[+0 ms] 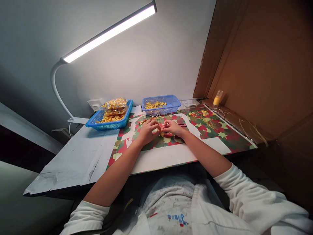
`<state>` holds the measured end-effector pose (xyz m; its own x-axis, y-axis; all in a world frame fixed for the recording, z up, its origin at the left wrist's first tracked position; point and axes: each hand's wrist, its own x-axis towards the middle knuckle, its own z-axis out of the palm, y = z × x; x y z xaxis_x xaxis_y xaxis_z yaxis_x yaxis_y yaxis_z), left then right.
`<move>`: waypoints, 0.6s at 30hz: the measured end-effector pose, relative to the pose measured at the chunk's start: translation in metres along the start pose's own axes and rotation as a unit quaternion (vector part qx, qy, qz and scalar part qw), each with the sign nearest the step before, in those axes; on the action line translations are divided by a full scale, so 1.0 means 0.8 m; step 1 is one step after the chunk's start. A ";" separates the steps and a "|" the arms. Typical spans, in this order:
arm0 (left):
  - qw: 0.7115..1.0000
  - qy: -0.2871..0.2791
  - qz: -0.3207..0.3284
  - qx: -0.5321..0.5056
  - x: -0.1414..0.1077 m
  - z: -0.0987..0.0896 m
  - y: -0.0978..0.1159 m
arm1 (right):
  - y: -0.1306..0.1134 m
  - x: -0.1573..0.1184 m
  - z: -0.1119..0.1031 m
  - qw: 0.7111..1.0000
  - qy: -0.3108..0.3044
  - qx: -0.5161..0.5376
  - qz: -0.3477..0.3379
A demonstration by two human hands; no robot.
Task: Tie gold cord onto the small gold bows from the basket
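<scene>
Right at mid-mat, one small yellow piece [161, 134] is glimpsed just below the meeting fingertips of the left hand [149, 131] and right hand [172, 127]; which way it points cannot be made out. Fingers are drawn close on both sides, but whether anything is pinched in either grip cannot be told. One slim red object [182, 125], partly hidden, is laid roughly left to right on the patterned mat [207, 130]. Behind, two baskets, the blue basket [107, 125] and periwinkle basket [171, 110], are filled with uncountable yellow bits [155, 105], lit by one lamp [110, 34].
</scene>
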<state>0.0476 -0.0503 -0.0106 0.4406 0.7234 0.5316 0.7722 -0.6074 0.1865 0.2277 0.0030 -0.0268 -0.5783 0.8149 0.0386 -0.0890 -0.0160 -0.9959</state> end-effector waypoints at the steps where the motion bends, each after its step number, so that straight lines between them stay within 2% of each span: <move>1: 1.000 0.001 0.005 0.004 0.000 0.000 0.000 | 0.000 0.000 0.000 1.000 -0.001 -0.001 0.000; 8: 0.999 0.013 0.025 0.019 -0.001 0.002 -0.003 | -0.001 -0.001 -0.001 1.000 -0.007 -0.001 0.008; 18: 1.000 -0.002 0.013 -0.003 -0.001 0.004 -0.005 | -0.001 0.000 -0.001 1.000 -0.012 -0.019 0.004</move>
<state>0.0456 -0.0473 -0.0145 0.4626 0.7090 0.5322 0.7577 -0.6279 0.1778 0.2284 0.0032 -0.0260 -0.5983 0.8006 0.0323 -0.0536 0.0002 -0.9986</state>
